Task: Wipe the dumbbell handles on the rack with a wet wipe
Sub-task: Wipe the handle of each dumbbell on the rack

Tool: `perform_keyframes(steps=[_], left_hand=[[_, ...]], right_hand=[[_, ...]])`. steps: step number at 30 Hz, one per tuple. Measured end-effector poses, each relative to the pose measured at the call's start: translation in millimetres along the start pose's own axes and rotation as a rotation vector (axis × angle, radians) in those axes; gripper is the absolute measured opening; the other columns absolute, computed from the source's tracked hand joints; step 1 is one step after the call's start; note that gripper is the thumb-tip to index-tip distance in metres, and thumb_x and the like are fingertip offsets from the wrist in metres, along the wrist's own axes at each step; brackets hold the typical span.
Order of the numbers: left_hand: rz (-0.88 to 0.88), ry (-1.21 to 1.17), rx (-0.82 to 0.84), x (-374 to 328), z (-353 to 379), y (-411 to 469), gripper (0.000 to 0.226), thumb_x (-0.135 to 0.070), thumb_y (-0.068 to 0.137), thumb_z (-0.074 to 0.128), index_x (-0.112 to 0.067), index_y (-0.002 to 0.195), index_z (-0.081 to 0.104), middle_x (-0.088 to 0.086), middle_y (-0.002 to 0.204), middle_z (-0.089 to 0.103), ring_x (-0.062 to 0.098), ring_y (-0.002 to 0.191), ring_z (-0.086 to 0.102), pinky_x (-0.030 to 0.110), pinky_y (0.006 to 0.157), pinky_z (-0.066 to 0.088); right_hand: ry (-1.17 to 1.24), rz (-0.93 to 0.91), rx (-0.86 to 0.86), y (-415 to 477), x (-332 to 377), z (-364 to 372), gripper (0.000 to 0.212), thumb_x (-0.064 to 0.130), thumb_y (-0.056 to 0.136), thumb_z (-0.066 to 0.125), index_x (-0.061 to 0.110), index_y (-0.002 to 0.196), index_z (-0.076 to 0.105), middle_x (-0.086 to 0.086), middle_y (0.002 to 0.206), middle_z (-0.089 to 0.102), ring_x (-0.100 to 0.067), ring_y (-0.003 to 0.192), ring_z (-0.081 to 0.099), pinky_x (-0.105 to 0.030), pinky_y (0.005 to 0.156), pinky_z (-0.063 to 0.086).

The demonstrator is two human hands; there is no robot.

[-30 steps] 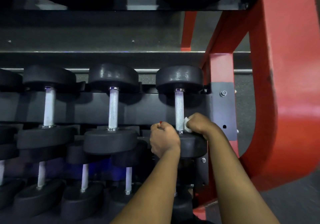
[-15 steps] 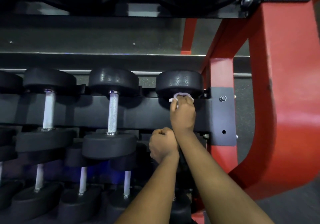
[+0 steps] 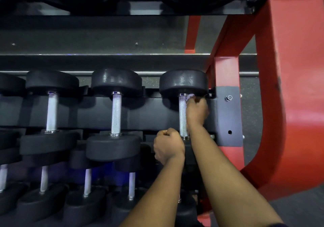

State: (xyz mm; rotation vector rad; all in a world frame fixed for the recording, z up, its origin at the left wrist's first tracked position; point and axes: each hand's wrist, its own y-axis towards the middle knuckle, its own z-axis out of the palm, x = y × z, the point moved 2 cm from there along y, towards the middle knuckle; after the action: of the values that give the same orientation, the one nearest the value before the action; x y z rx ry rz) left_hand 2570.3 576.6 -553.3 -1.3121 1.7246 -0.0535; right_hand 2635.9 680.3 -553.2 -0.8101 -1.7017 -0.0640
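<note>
Pinches a white wet wipe (image 3: pixel 190 97) in the right hand (image 3: pixel 197 112) at the far end of the rightmost dumbbell's knurled handle (image 3: pixel 182 116), just under the far black head (image 3: pixel 183 83), touching the handle's right side. Rests the left hand (image 3: pixel 169 146), curled into a fist, just left of the handle's near end. Looks down on a middle dumbbell (image 3: pixel 116 113) and a left dumbbell (image 3: pixel 52 111) lying parallel on the same black shelf, a lower row (image 3: pixel 131 184) beneath, and the rack's red frame (image 3: pixel 298 104) with a grey bolted plate (image 3: pixel 228 116) just right of the right hand.
</note>
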Motion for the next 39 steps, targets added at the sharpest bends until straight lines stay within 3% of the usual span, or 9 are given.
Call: perform_keyframes(steps=[3, 7, 13, 16, 20, 27, 30, 34, 39], left_hand=[[0.006, -0.001, -0.010, 0.0, 0.0, -0.2, 0.024, -0.034, 0.082, 0.044, -0.024, 0.085, 0.065, 0.007, 0.096, 0.067, 0.033, 0.092, 0.060, 0.044, 0.087, 0.049], [-0.005, -0.012, -0.007, 2.4, 0.5, 1.1, 0.021, -0.034, 0.080, 0.043, -0.025, 0.079, 0.061, 0.006, 0.093, 0.067, 0.034, 0.090, 0.061, 0.043, 0.085, 0.050], [0.000, 0.001, -0.003, 2.4, 1.7, 2.0, 0.025, -0.036, 0.080, 0.042, -0.025, 0.083, 0.064, 0.006, 0.093, 0.067, 0.032, 0.089, 0.061, 0.044, 0.086, 0.050], [-0.003, -0.002, 0.002, 3.3, 2.8, 2.7, 0.027, -0.037, 0.078, 0.040, -0.023, 0.081, 0.064, 0.005, 0.090, 0.067, 0.032, 0.087, 0.061, 0.045, 0.084, 0.050], [0.006, 0.012, 0.005, 2.7, 0.9, 1.7, 0.028, -0.036, 0.082, 0.040, -0.023, 0.082, 0.064, 0.005, 0.089, 0.066, 0.031, 0.086, 0.061, 0.044, 0.084, 0.051], [0.007, 0.016, 0.018, 2.3, -1.2, 0.4, 0.033, -0.038, 0.084, 0.038, -0.022, 0.089, 0.067, 0.005, 0.093, 0.067, 0.030, 0.088, 0.061, 0.044, 0.084, 0.050], [0.015, 0.024, 0.025, 1.2, -1.3, 0.5, 0.034, -0.038, 0.084, 0.038, -0.022, 0.090, 0.067, 0.006, 0.094, 0.067, 0.030, 0.089, 0.061, 0.044, 0.084, 0.050], [0.017, 0.029, 0.020, -0.1, -2.8, 0.3, 0.033, -0.036, 0.086, 0.039, -0.021, 0.092, 0.067, 0.006, 0.095, 0.066, 0.030, 0.089, 0.061, 0.044, 0.084, 0.050], [0.018, 0.031, 0.031, 0.4, -1.9, 0.3, 0.032, -0.035, 0.085, 0.040, -0.020, 0.094, 0.068, 0.008, 0.098, 0.066, 0.031, 0.092, 0.060, 0.045, 0.086, 0.049]], right_hand=[[0.369, 0.485, 0.281, 10.8, -7.0, 6.9, 0.020, 0.014, 0.090, 0.050, 0.006, 0.079, 0.066, -0.007, 0.064, 0.068, -0.022, 0.062, 0.061, -0.034, 0.064, 0.049], [0.432, 0.505, 0.479, 14.5, -6.2, 6.4, 0.035, 0.019, 0.095, 0.034, 0.012, 0.082, 0.065, 0.003, 0.063, 0.071, -0.013, 0.060, 0.063, -0.026, 0.068, 0.044], [-0.122, -0.190, 0.065, 19.4, -17.7, -3.5, 0.021, 0.031, 0.073, 0.066, 0.011, 0.078, 0.072, -0.004, 0.074, 0.070, -0.013, 0.067, 0.059, -0.032, 0.071, 0.054], [-0.319, -0.720, 0.093, 2.7, 1.7, -4.5, 0.010, 0.003, 0.072, 0.065, 0.008, 0.078, 0.072, -0.009, 0.088, 0.063, -0.017, 0.077, 0.055, -0.020, 0.075, 0.042], [-0.915, -1.201, 0.097, -15.9, 1.7, 24.8, 0.023, -0.003, 0.068, 0.050, 0.000, 0.078, 0.071, -0.014, 0.081, 0.061, -0.034, 0.078, 0.058, -0.036, 0.083, 0.040], [-1.757, -1.260, 0.297, -27.5, -2.0, 30.6, 0.036, 0.015, 0.092, 0.037, 0.011, 0.109, 0.069, -0.010, 0.120, 0.057, -0.029, 0.116, 0.045, -0.037, 0.101, 0.035], [-1.537, -1.129, 0.222, -28.3, 4.3, 28.1, 0.041, 0.018, 0.074, 0.036, 0.014, 0.072, 0.077, -0.003, 0.089, 0.067, -0.025, 0.090, 0.054, -0.033, 0.085, 0.046], [-1.491, -1.221, 0.237, -21.4, -1.9, 33.5, 0.032, 0.017, 0.084, 0.046, 0.013, 0.099, 0.074, -0.003, 0.112, 0.063, -0.027, 0.110, 0.048, -0.035, 0.098, 0.038], [-0.700, -1.084, -0.012, -11.8, -2.6, 18.1, 0.015, 0.003, 0.072, 0.056, 0.004, 0.081, 0.068, -0.013, 0.084, 0.062, -0.034, 0.083, 0.057, -0.027, 0.083, 0.034]])
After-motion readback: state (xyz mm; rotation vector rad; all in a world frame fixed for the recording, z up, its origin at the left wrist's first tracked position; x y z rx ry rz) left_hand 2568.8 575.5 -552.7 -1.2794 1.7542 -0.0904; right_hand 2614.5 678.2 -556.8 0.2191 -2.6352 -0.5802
